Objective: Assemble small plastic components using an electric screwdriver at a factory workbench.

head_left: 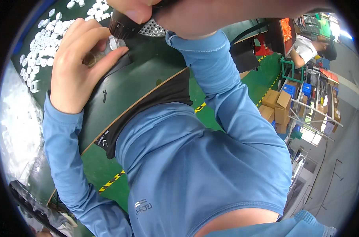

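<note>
At the top edge, my right hand (138, 10) is closed around a black electric screwdriver (124, 25) with a ribbed, marked collar; much of the hand and tool is cut off by the frame. The collar's lower end is right by a small white plastic part (114, 42). My left hand (78, 59) pinches this part between thumb and fingers, its wrist over the green table (136, 75). A dark flat piece (118, 68) lies under the left thumb. Something clear and round shows inside the curled left palm, too hidden to name.
Many loose white plastic parts (45, 45) lie beyond and left of my left hand. A perforated metal piece (152, 29) is beside the screwdriver. Clear plastic sheeting (23, 134) covers the left side. A co-worker (306, 51) sits at right, near cardboard boxes (276, 104) on shelving.
</note>
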A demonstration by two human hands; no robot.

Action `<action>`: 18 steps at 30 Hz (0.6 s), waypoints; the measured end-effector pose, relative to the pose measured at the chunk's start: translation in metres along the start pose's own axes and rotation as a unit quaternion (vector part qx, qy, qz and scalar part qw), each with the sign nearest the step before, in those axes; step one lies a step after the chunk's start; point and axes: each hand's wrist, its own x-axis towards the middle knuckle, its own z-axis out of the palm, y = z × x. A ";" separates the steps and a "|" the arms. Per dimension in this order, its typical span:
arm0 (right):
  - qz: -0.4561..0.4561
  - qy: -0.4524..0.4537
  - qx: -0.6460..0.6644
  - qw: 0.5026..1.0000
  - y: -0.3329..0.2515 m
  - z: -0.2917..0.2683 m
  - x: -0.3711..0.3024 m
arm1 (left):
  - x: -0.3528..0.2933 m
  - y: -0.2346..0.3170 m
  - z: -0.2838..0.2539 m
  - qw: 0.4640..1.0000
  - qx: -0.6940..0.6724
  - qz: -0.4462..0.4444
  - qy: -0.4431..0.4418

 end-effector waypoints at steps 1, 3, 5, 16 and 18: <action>0.000 -0.001 0.002 1.000 0.001 0.000 0.001 | 0.000 -0.001 -0.001 1.000 0.000 0.019 0.007; 0.000 -0.003 0.003 1.000 0.003 0.001 0.003 | -0.001 0.001 -0.003 1.000 -0.005 0.008 0.006; 0.001 0.001 0.002 1.000 0.003 0.001 0.002 | 0.000 0.000 -0.001 1.000 -0.017 0.000 0.006; 0.017 0.006 0.013 1.000 0.004 0.003 0.005 | -0.001 0.001 0.000 1.000 -0.012 0.013 0.005; 0.023 0.008 0.018 1.000 0.005 0.003 0.006 | -0.001 0.001 0.000 1.000 -0.009 0.007 0.006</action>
